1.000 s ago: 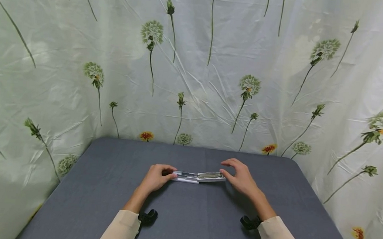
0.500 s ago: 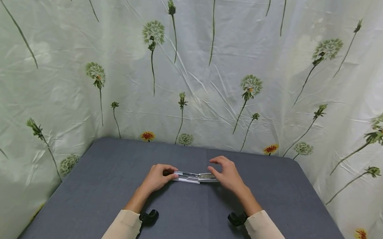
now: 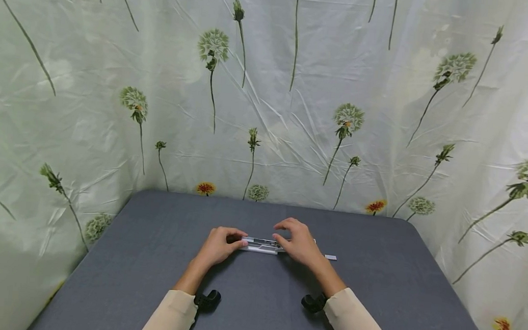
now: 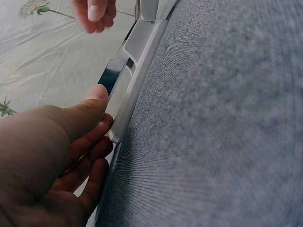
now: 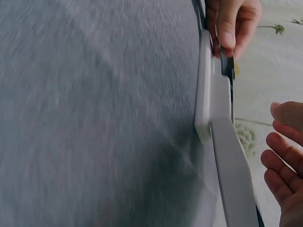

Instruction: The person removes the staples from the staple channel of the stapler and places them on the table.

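A pale grey stapler [image 3: 262, 249] lies on the table, its top cover [image 5: 232, 165] swung far back to the right and its metal magazine [image 4: 113, 71] showing. With thumb and fingers, my left hand [image 3: 216, 246] pinches the stapler's left end at the magazine. My right hand [image 3: 303, 247] hovers over the swung-back cover and hides much of it in the head view. In the right wrist view the fingers of that right hand [image 5: 289, 151] are loosely bent beside the cover, with a gap between, and hold nothing.
A small pale strip [image 3: 330, 257] lies on the dark grey tabletop [image 3: 254, 307], just right of my right wrist. Behind the table hangs a pale curtain [image 3: 268, 99] with printed dandelions. Each wrist wears a black strap mount [image 3: 208, 300].
My right hand has left the cover's right end and moved left over the stapler, uncovering the small strip on the table. The left hand keeps its pinch.
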Available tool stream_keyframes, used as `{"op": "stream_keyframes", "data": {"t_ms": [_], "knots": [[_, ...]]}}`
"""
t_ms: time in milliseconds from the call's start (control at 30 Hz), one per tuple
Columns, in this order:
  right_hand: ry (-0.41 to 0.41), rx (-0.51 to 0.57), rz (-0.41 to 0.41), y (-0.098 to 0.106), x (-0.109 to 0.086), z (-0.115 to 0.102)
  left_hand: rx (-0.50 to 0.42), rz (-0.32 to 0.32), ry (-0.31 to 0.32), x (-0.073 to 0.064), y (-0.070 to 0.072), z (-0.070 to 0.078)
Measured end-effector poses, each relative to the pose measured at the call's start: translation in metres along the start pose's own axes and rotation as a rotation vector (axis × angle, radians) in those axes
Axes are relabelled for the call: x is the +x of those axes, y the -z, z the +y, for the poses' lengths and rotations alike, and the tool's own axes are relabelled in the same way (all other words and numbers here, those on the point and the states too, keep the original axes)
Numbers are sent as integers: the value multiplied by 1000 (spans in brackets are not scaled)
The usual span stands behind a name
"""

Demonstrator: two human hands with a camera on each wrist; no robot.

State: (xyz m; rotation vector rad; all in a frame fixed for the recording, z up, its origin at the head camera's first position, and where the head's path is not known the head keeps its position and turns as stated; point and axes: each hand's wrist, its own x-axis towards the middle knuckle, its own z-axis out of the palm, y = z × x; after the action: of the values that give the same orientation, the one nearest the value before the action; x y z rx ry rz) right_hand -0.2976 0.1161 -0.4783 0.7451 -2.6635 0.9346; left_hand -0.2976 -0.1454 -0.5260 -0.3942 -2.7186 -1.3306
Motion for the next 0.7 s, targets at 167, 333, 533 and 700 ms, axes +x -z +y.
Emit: {"op": "stream_keyframes", "data": {"t_ms": [167, 333, 533, 700], "knots": [[36, 17, -35, -14, 6, -9, 6, -2, -5, 0, 0, -1], [50, 9, -75, -29, 10, -18, 1, -9, -12, 0, 0, -2], [54, 1, -84, -43, 11, -21, 7, -13, -19, -1, -2, -3], [52, -54, -65, -51, 11, -19, 19, -3, -43, 0, -1, -3]]}}
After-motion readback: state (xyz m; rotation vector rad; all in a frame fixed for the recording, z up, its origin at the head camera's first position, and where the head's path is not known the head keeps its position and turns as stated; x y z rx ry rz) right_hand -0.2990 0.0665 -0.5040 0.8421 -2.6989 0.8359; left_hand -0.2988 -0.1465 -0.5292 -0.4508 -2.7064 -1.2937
